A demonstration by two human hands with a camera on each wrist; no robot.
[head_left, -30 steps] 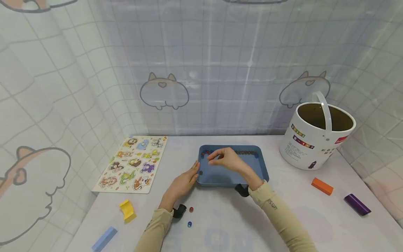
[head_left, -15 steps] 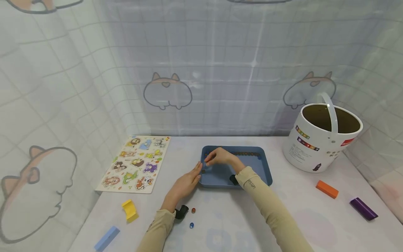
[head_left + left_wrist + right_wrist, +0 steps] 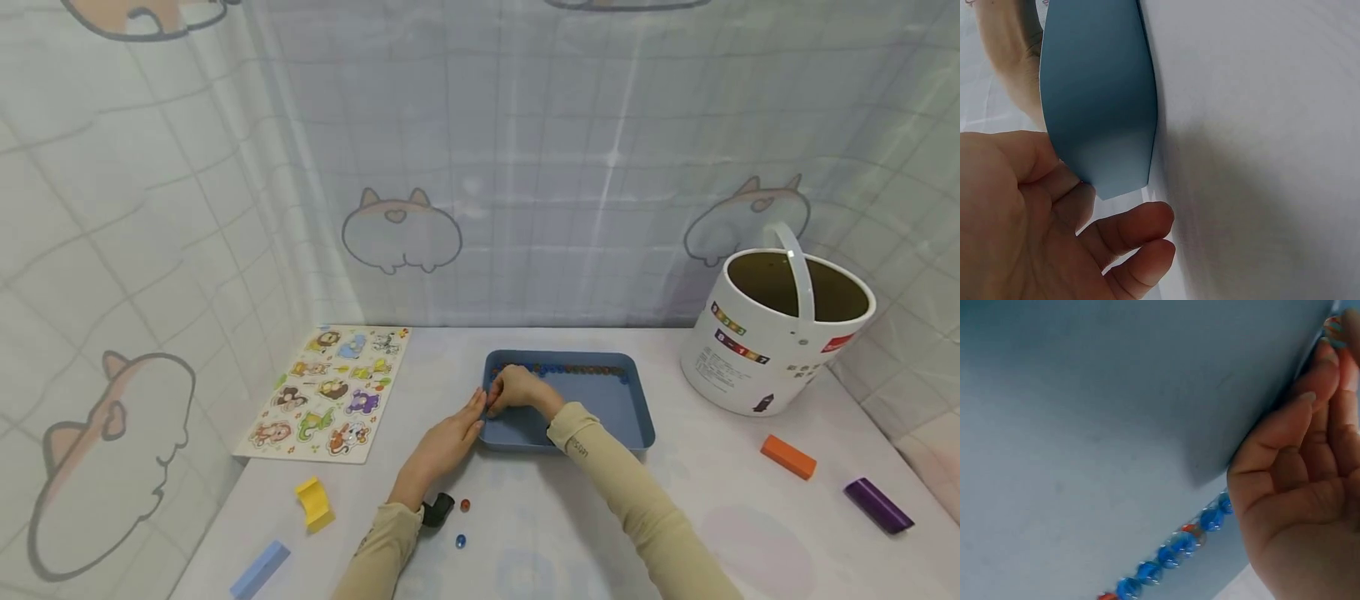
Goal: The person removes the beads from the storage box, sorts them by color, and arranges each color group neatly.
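With our right hand (image 3: 517, 390) we are pinching a marble (image 3: 1334, 328) between the fingertips, inside the blue tray (image 3: 600, 408) by its left edge. Our left hand (image 3: 442, 442) is resting against that edge from outside, fingers loose and slightly parted. Marbles in a row (image 3: 595, 370) are lining the tray's far edge; a red marble (image 3: 465, 505) and a blue marble (image 3: 461, 542) are lying off its near left corner.

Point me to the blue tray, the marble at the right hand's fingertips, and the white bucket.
Blue tray (image 3: 617, 402): head view, bare inner floor.
Marble (image 3: 1334, 330): right wrist view, its exposed side.
White bucket (image 3: 772, 354): head view, outer wall below the rim.
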